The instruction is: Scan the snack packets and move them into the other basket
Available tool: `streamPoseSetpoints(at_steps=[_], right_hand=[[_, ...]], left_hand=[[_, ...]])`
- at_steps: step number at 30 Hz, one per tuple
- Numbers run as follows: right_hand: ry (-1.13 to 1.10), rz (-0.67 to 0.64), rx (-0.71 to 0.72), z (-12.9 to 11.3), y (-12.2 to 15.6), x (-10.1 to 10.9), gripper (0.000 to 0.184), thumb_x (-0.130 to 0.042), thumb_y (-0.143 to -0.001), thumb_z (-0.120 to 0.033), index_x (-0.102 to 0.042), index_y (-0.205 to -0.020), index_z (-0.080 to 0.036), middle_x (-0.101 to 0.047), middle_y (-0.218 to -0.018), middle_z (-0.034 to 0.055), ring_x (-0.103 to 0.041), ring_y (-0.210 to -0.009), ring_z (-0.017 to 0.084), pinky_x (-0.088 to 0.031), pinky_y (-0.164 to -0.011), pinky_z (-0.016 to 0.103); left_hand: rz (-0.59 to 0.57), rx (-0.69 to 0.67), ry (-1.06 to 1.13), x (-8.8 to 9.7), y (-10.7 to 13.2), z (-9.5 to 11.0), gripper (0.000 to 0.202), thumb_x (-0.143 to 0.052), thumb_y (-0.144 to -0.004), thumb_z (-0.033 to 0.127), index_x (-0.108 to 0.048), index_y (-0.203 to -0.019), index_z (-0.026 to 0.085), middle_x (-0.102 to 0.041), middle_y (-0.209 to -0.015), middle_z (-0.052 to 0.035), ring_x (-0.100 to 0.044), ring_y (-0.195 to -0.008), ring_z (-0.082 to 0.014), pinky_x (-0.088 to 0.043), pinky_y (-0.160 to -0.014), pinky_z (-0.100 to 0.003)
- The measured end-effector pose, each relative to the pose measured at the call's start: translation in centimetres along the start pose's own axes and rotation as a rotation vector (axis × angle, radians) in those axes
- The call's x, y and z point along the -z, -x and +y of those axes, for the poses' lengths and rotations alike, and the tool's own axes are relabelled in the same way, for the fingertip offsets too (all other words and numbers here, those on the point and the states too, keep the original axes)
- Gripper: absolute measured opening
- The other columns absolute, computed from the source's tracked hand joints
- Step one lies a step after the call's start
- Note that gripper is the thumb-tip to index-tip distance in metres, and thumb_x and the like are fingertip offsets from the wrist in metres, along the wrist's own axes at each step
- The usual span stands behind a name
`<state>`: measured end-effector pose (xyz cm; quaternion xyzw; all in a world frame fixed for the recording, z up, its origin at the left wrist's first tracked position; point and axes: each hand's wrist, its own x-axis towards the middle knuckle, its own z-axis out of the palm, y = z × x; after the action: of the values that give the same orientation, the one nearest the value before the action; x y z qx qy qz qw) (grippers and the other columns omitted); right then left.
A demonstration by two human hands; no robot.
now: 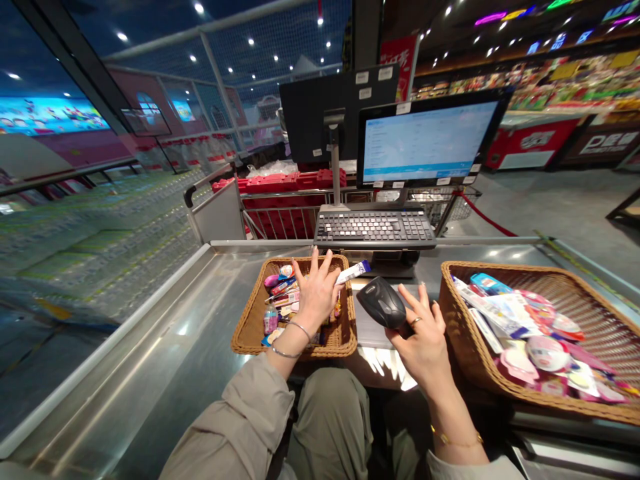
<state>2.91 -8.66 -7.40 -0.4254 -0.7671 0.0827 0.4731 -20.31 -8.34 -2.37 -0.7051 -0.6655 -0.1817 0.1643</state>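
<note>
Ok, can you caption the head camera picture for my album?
Right hand holding a black scanner, left hand over a wicker basket, a slim box at its fingertips.

The counter (pixel 170 320) is smooth metal with a satiny sheen and bright streaks of reflected light, while the left basket (pixel 243 343) and the right basket (pixel 595 301) look ribbed and rough, woven from cane-like strands. The scanner (pixel 383 302) is smooth plastic with a faint gloss, the keyboard (pixel 375 228) duller, matt plastic. The sleeve (pixel 240 407) and trousers (pixel 330 420) are soft, matt, creased cloth, and the crates (pixel 300 180) appear to be hard plastic.
</note>
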Motion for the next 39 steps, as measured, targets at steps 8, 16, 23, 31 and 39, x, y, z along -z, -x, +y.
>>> streamPoseSetpoints(at_steps=[8,16,23,31,39], right_hand=[[0.009,-0.007,0.004,0.03,-0.09,-0.05,0.025,-0.061,-0.080,-0.024,-0.066,-0.104,-0.022,-0.058,-0.144,0.0125,-0.029,-0.149,0.037,-0.022,-0.114,0.073],[0.019,0.014,0.022,0.11,-0.08,-0.18,0.027,-0.060,-0.080,-0.023,-0.066,-0.106,-0.022,-0.059,-0.143,0.0124,-0.031,-0.148,0.038,-0.024,-0.112,0.073],[0.020,0.018,0.023,0.08,-0.10,-0.15,0.029,-0.059,-0.080,-0.023,-0.066,-0.108,-0.022,-0.059,-0.143,0.0124,-0.030,-0.149,0.037,-0.023,-0.113,0.073],[0.010,0.016,0.035,0.01,-0.11,0.03,0.027,-0.060,-0.080,-0.022,-0.065,-0.107,-0.021,-0.060,-0.142,0.0136,-0.031,-0.148,0.039,-0.023,-0.112,0.075],[-0.006,-0.018,0.019,0.08,0.01,0.04,0.028,-0.060,-0.080,-0.023,-0.066,-0.107,-0.022,-0.059,-0.143,0.0120,-0.029,-0.149,0.038,-0.022,-0.113,0.075]], left_hand=[[0.021,-0.013,0.000,-0.28,0.03,-0.02,0.030,-0.057,-0.095,0.029,-0.065,-0.123,0.025,-0.037,-0.160,-0.0067,-0.016,-0.153,-0.0379,0.002,-0.113,-0.082],[0.046,-0.007,0.000,-0.19,-0.07,0.22,0.028,-0.061,-0.093,0.030,-0.068,-0.119,0.025,-0.040,-0.159,-0.0059,-0.018,-0.153,-0.0373,0.001,-0.114,-0.081],[0.057,-0.013,0.004,-0.25,-0.15,0.31,0.027,-0.061,-0.092,0.028,-0.069,-0.117,0.025,-0.043,-0.157,-0.0070,-0.020,-0.152,-0.0373,-0.001,-0.113,-0.081],[0.064,-0.016,0.007,-0.40,-0.17,0.33,0.028,-0.062,-0.092,0.029,-0.068,-0.119,0.025,-0.042,-0.158,-0.0072,-0.019,-0.153,-0.0369,-0.001,-0.113,-0.081],[0.073,-0.013,-0.015,-0.56,-0.29,0.39,0.031,-0.062,-0.091,0.030,-0.068,-0.121,0.026,-0.040,-0.158,-0.0083,-0.019,-0.153,-0.0376,-0.001,-0.113,-0.081]])
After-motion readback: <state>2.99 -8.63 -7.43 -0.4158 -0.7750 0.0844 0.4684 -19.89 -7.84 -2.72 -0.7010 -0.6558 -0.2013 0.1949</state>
